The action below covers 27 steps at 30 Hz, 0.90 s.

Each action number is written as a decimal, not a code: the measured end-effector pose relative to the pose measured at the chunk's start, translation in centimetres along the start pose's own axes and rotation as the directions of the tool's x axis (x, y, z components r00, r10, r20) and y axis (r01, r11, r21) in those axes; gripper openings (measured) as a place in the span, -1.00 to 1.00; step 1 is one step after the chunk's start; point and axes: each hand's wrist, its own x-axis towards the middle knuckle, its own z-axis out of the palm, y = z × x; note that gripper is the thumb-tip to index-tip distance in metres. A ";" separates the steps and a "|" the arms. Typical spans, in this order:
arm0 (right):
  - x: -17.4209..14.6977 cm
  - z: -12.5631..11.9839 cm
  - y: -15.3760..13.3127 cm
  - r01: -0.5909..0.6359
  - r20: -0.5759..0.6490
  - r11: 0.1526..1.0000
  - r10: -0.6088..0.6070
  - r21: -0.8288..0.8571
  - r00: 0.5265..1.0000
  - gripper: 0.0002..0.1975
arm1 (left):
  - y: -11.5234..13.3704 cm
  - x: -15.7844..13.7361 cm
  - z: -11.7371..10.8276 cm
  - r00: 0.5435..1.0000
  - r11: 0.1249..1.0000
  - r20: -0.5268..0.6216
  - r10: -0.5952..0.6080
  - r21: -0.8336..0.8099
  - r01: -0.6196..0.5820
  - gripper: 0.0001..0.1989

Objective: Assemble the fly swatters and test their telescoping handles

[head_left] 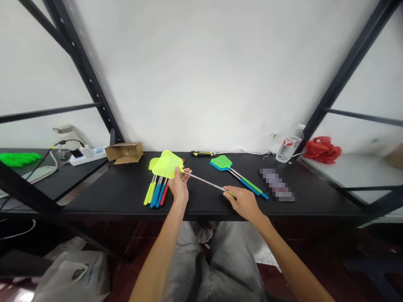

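Above the black surface (204, 206), in the head view, a yellow swatter (168, 164) is held between both hands, its long axis slanted from the head at upper left down to the handle at lower right. The neck is pinched by the left hand (180, 183), thumb on top and the other fingers partly extended; the handle is wrapped by the right hand (242, 201). The swatter's head is thus nearer the left hand and is poised over a left-hand group of swatters (156, 196), whose yellow, blue and red handles are pointed toward the person. Just beyond the right hand, a green-and-blue stack of swatters (222, 162) is laid with its handles slanted rightward.

Most of the group's heads are hidden by the raised one, so their number cannot be fairly counted. Much of the held handle is covered by the right hand, and a pixelated patch (277, 184) farther right cannot be made out.
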 end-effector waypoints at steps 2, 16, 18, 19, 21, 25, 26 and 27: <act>-0.2 0.4 -0.4 0.030 0.004 0.997 -0.030 -0.073 1.000 -0.64 | 0.0 -0.3 0.0 0.999 0.999 0.041 -0.027 0.023 0.026 -0.61; 2.6 -0.5 -0.4 -0.017 0.233 0.996 -0.004 0.086 0.973 -0.60 | -0.2 -0.1 -0.1 0.994 0.998 0.100 -0.046 0.052 0.041 -0.58; 2.9 0.0 -0.7 -0.030 0.179 0.999 0.022 0.040 0.984 -0.62 | -0.2 0.0 -0.2 0.995 0.998 0.077 -0.055 0.047 0.051 -0.58; 3.1 0.3 -0.9 -0.035 0.144 0.999 0.034 0.007 0.989 -0.63 | -0.2 0.0 -0.3 0.996 0.997 0.062 -0.062 0.044 0.059 -0.59; 3.5 0.9 -1.3 -0.035 0.078 0.998 0.039 -0.048 0.996 -0.64 | 0.0 0.2 -0.4 0.996 0.997 0.034 -0.077 0.032 0.076 -0.60; 3.9 1.6 -1.5 0.021 0.028 0.997 -0.019 -0.068 0.999 -0.66 | 0.2 0.4 -0.7 0.995 0.996 0.047 -0.088 0.019 0.087 -0.65; 3.9 1.6 -1.5 0.028 0.029 0.997 -0.026 -0.066 0.999 -0.66 | 0.3 0.5 -0.7 0.994 0.996 0.064 -0.092 0.025 0.091 -0.66; 3.8 1.7 -1.4 0.032 0.030 0.997 -0.030 -0.065 0.999 -0.65 | 0.3 0.5 -0.8 0.992 0.995 0.078 -0.101 0.033 0.098 -0.67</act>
